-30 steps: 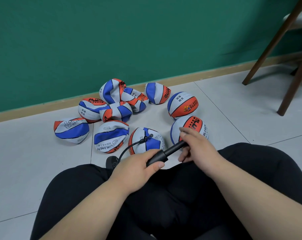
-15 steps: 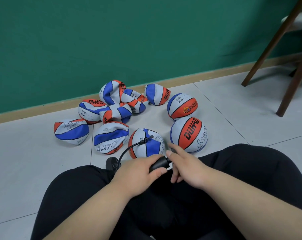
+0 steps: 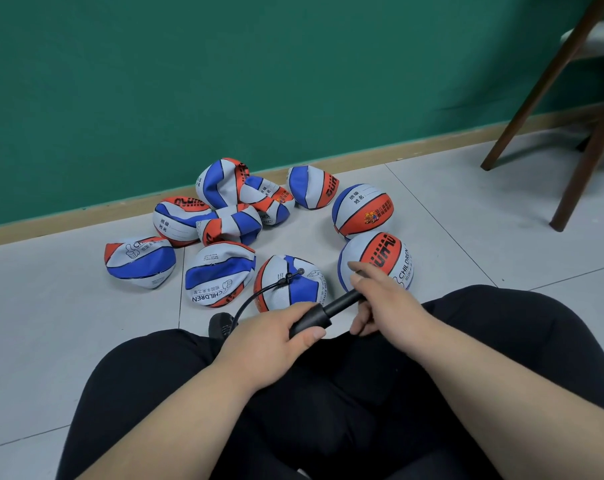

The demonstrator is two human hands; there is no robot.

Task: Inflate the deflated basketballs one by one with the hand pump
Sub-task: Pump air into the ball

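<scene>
While the left hand clenches the pump by its barrel, surely to steady it, the right hand wraps the handle for stroking, and the hose feeds the half-soft basketball lying on the floor just beyond.

Cluster of balls on floor, before wall. Two full balls at its right side; chair legs further right. Nearest, above lap: pump, left hand at its left end, right hand at its right; hose runs to nearest ball
</scene>
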